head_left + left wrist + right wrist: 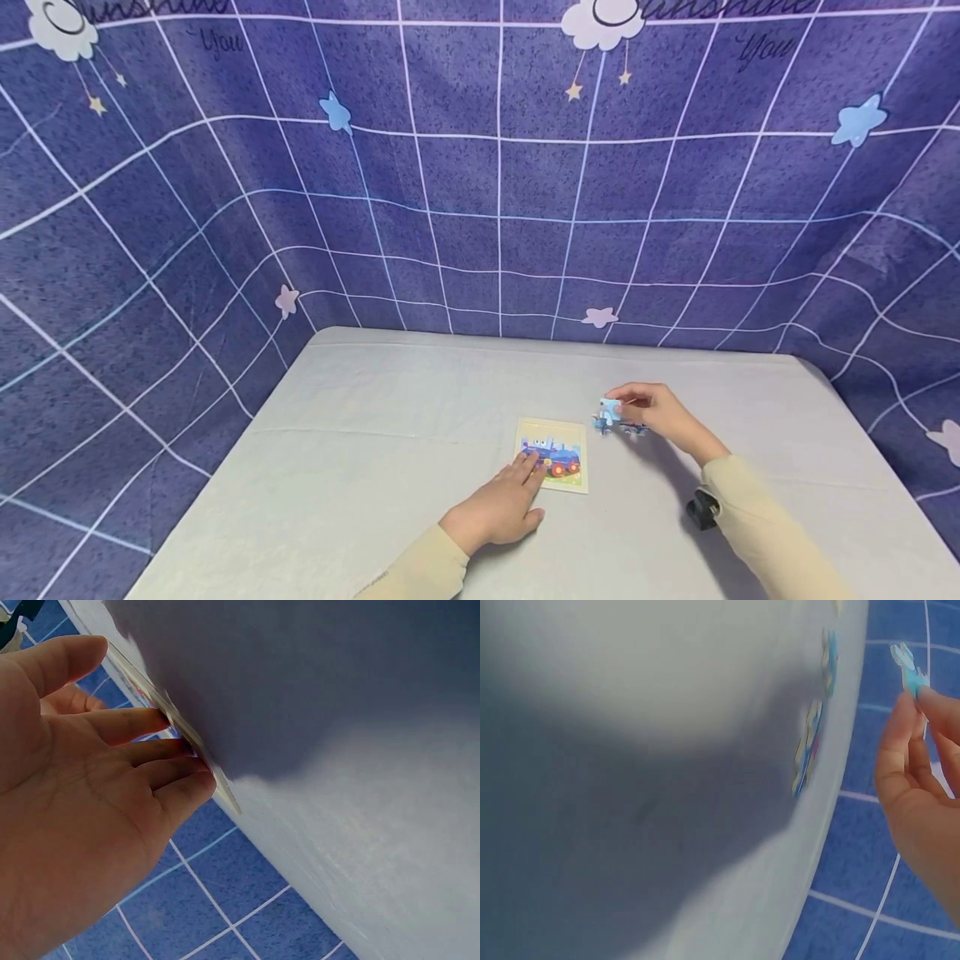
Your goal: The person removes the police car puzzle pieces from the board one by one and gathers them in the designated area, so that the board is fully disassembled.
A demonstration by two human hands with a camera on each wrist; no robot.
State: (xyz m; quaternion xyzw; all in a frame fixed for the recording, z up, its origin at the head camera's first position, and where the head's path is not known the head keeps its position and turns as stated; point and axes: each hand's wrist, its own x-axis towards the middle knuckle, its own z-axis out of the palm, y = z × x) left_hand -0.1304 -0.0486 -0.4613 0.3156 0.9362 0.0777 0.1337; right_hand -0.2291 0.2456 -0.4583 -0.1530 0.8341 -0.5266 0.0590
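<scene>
A small framed jigsaw puzzle (572,427) lies on the table, its picture a blue vehicle with red wheels and eyes. My left hand (504,506) rests its fingertips on the puzzle's lower left part, fingers straight, hiding that corner. To the right of the frame, my right hand (654,410) pinches a light blue jigsaw piece (611,408) between thumb and fingers. In the right wrist view the piece (910,673) is raised off the table. Beneath it lie loose jigsaw pieces (601,424), some partly covered by the right hand.
A pale grey cloth covers the table (390,392). Purple-blue curtain fabric (465,183) with grid lines, stars and clouds stands behind and at the sides. A dark device (702,509) is strapped at the right wrist.
</scene>
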